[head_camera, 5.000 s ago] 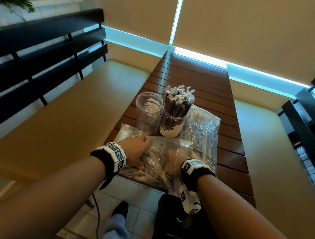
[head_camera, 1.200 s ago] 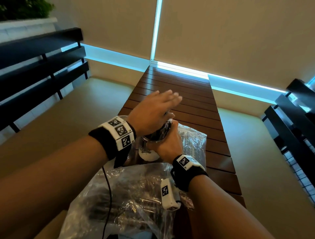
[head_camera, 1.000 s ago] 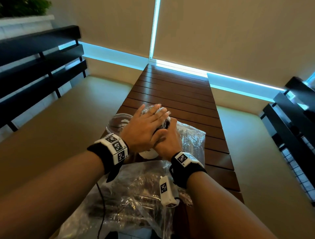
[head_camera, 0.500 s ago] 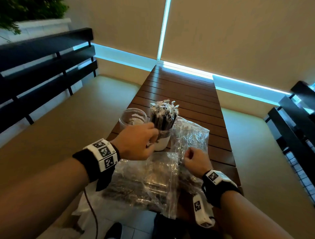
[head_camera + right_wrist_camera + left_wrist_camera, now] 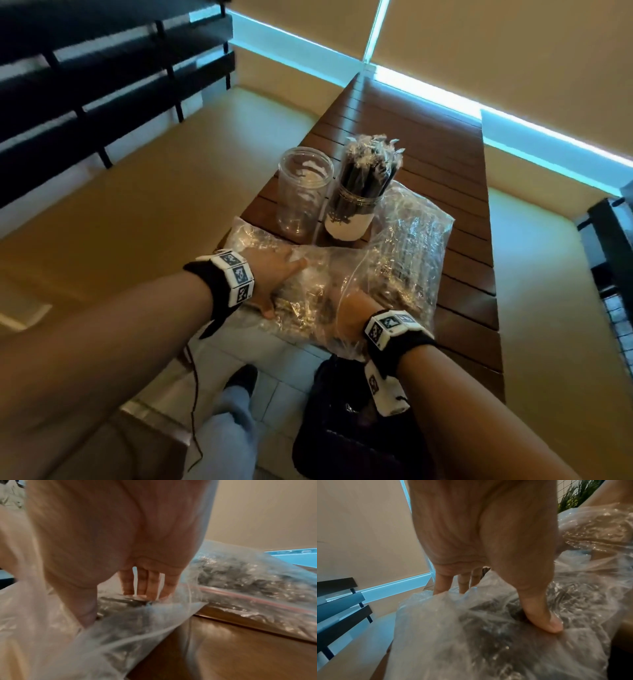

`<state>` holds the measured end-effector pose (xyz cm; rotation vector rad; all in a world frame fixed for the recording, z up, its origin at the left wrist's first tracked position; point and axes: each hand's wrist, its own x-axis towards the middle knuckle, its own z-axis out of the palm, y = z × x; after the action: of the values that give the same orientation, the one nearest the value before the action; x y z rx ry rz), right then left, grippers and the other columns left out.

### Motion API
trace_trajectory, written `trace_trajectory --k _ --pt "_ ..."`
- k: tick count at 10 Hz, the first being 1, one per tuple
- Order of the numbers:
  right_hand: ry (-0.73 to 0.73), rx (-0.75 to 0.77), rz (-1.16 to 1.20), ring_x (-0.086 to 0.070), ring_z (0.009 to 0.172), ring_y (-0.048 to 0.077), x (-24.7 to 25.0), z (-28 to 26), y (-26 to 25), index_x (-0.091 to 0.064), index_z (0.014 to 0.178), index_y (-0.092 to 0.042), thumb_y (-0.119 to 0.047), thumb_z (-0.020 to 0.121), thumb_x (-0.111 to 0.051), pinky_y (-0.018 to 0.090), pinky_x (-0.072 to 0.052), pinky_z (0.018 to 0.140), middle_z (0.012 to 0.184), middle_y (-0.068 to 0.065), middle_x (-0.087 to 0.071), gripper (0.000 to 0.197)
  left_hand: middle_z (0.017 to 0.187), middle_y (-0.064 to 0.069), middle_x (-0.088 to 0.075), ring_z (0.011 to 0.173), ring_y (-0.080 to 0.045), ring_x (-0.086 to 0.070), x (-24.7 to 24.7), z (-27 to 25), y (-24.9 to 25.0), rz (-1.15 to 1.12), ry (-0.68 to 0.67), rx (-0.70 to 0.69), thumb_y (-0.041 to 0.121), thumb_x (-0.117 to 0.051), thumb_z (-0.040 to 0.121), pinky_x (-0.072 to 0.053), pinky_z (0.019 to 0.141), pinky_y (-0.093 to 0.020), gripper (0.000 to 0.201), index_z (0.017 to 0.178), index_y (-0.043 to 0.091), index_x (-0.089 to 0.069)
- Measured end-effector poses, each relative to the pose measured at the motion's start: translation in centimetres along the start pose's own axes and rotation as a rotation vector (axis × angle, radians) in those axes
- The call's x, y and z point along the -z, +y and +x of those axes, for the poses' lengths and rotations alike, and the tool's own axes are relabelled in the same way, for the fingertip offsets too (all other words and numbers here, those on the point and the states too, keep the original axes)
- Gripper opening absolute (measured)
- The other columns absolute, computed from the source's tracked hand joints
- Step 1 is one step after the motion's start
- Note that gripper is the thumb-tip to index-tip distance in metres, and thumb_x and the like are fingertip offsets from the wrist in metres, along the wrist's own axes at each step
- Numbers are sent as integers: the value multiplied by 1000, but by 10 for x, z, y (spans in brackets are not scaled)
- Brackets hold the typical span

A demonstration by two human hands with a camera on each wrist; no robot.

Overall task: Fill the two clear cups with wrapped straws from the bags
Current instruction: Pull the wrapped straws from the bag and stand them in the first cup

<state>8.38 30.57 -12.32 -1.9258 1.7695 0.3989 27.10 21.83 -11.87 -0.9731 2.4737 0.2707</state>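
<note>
Two clear cups stand on the slatted wooden table (image 5: 428, 161): the left cup (image 5: 305, 192) is empty, and the right cup (image 5: 359, 202) is packed with dark wrapped straws (image 5: 371, 164). In front of them lies a clear plastic bag of straws (image 5: 308, 298). A second bag (image 5: 414, 236) lies to its right. My left hand (image 5: 281, 284) rests on top of the near bag, with straight fingers (image 5: 443, 582) and the thumb (image 5: 544, 620) pressing the plastic. My right hand (image 5: 352, 301) is inside the near bag (image 5: 154, 635), its fingertips (image 5: 145, 592) touching the dark straws (image 5: 120, 600).
Beige bench seats run along the left (image 5: 120, 222) and right (image 5: 548, 274) of the table. A black slatted backrest (image 5: 85, 85) stands at the left. On the tiled floor below the table's near end are a dark bag (image 5: 342, 438) and my shoe (image 5: 243, 377).
My left hand has come down from beside the filled cup onto the near bag. My right hand has moved from the bag's mouth to inside it.
</note>
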Motion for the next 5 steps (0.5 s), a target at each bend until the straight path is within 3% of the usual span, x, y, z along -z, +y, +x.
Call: trace_trajectory --k 1,3,4,5 --pt "2 27 51 -57 117 33 -5 9 -3 -57 129 -7 -21 90 -66 35 -46 91 127 15 -60 42 153 -13 -27 129 -35 -47 -4 1 -2 -19 -1 5 52 -87 64 -45 98 -42 128 157 24 -3" --pt "-1 36 43 -61 110 32 -5 15 -17 -62 121 -6 -18 85 -71 30 -43 78 118 15 -64 39 149 -12 -30 128 -33 -47 -6 5 -3 -36 4 11 55 -90 57 -46 98 -41 133 156 27 -5" --pt "-21 77 7 -62 106 31 -8 13 -26 -64 115 -8 -19 88 -67 30 -46 79 112 12 -65 30 145 -10 -35 126 -32 -49 -6 5 -3 -25 16 -2 57 -90 55 -47 95 -42 131 154 27 -8" --pt "38 120 -76 -62 89 24 -10 10 -27 -62 98 -15 -26 89 -61 32 -50 76 97 5 -64 15 143 -8 -38 123 -31 -51 -8 5 -4 -35 38 -7 56 -90 56 -49 92 -42 127 152 28 -10"
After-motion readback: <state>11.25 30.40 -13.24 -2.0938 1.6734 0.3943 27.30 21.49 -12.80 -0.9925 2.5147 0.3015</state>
